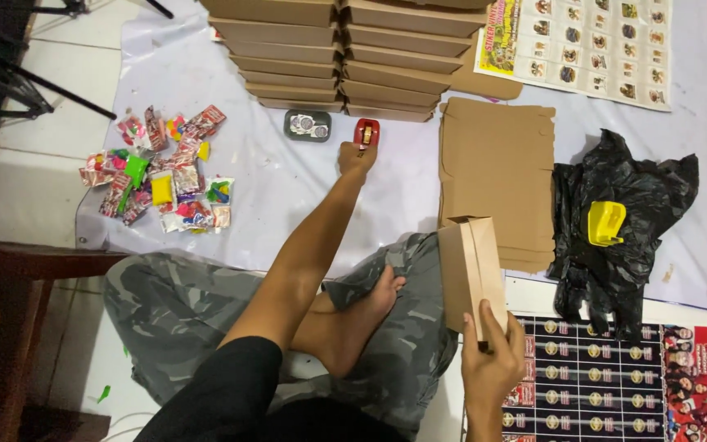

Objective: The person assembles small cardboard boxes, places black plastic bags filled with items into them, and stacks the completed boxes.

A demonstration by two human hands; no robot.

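Observation:
My left hand point(357, 156) is stretched far forward over the white sheet and its fingers touch a small red tape dispenser point(367, 130). Whether it grips the dispenser I cannot tell. My right hand point(491, 360) holds a folded brown cardboard box point(470, 266) upright by its lower edge, just right of my crossed legs in camouflage trousers point(182, 303). A stack of flat brown cardboard sheets point(497, 176) lies on the sheet beyond the held box.
Two piles of closed brown boxes point(341, 57) stand at the back. A small grey tin point(308, 125) sits left of the dispenser. Several colourful packets point(161, 176) lie at the left, a black plastic bag point(623, 221) with a yellow object point(605, 223) at right, printed sticker sheets point(607, 385) near me.

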